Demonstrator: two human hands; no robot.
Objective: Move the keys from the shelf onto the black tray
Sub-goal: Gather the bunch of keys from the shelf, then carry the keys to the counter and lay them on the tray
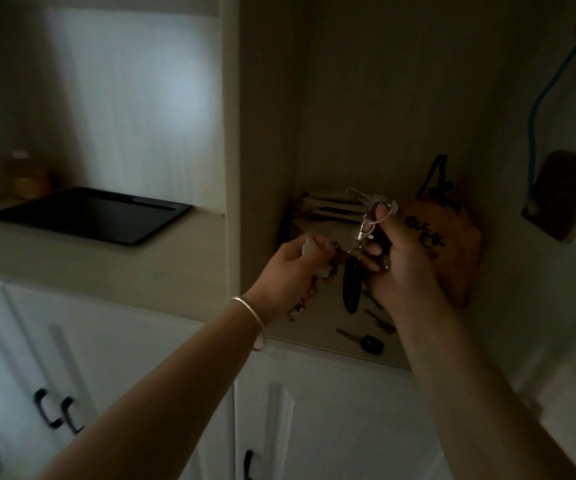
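Both my hands are inside the dim shelf niche. My right hand (404, 258) grips a bunch of keys (366, 230) by its silver ring and clasp; a black key fob (351, 287) dangles below. My left hand (293, 268), a silver bangle on its wrist, is closed on a charm with a reddish beaded strand (305, 299) hanging from the same bunch. A single key with a black head (366, 342) and another small key (380, 320) lie on the shelf floor (317, 332) below. The black tray (89, 213) sits empty on the counter to the left.
An orange pouch with black lettering (449, 237) stands behind my right hand. Stacked flat items (328, 206) lie at the niche's back. A vertical panel (232, 133) divides niche from counter. A bottle (26, 174) stands behind the tray. A blue cord (539, 109) hangs right. Cabinet doors (106, 358) are below.
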